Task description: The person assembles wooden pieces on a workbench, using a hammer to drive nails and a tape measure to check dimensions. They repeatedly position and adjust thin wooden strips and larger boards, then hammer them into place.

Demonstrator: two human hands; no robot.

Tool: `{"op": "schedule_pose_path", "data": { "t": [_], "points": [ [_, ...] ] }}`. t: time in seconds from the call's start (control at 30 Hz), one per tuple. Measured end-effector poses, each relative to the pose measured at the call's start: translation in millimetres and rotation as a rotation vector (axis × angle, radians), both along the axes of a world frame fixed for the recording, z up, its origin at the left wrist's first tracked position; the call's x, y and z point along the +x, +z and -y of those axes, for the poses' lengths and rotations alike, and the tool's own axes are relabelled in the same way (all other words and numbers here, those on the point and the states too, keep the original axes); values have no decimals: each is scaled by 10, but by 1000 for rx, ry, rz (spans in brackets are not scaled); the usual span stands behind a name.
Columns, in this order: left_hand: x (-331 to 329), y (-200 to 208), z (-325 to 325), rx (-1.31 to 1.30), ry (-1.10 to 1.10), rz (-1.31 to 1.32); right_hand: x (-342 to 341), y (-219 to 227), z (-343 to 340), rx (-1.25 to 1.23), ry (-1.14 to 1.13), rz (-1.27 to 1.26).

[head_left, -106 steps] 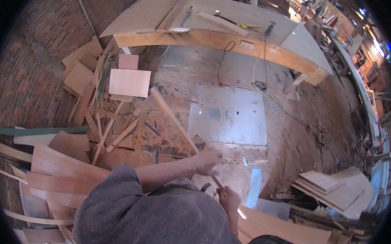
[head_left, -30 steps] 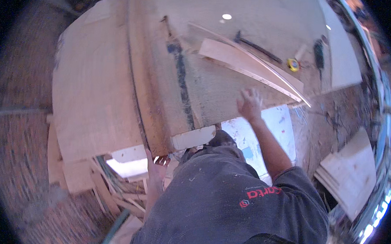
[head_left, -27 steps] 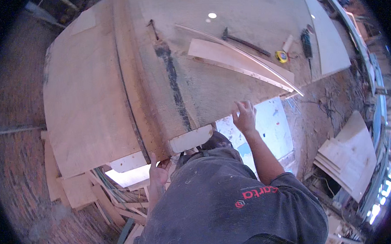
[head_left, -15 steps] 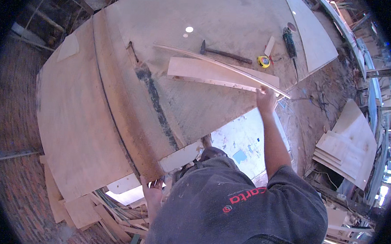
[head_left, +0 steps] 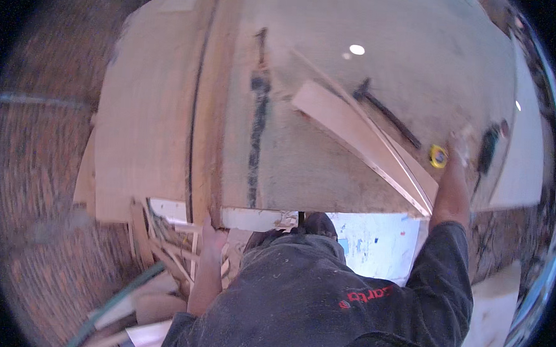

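My right hand [head_left: 459, 147] reaches over the large wooden panel [head_left: 329, 157], between a yellow tape measure [head_left: 438, 157] and a dark green angle grinder [head_left: 489, 147]. Its fingers are smeared by motion, so whatever they touch cannot be made out. A hammer [head_left: 391, 120] with a dark handle lies just left of the tape measure. Nearer to me rest a pale board [head_left: 349, 128] and a thin wooden strip [head_left: 380, 136] across it. My left hand [head_left: 212, 238] is at the panel's near edge, by the end of a brown raised band [head_left: 212, 138], fingers apart though blurred.
Offcuts and thin sticks [head_left: 176, 250] are heaped below the panel's near left edge. A pale sheet [head_left: 524, 136] lies along the right side. A paint-spotted white surface [head_left: 378, 241] shows under the near edge, and brick paving [head_left: 33, 161] lies at the left.
My right hand has left the near end of the thin strip and moved forward to beside the tape measure. My left hand stays at the panel's edge. The view has turned.
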State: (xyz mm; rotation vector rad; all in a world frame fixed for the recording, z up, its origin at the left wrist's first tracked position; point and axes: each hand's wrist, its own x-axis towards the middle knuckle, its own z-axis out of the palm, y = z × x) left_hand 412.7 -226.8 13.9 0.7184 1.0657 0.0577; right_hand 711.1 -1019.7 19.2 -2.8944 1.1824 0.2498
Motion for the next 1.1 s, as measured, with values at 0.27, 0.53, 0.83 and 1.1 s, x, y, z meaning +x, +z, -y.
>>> {"op": "schedule_pose_path", "data": {
  "t": [0.27,0.53,0.83,1.1],
  "points": [
    [-67,804,-208,156,219,-41,17,-158,267,715,-392,697],
    [116,1618,-508,372,333,18,-905,-587,-2259,1352,246,540],
    [-33,1797,-1601,292,184,255,-1860,52,-4850,154,611,448],
    [-4,1946,-1833,337,173,295,-1955,-98,-6984,491,1049,472]
  ]
}}
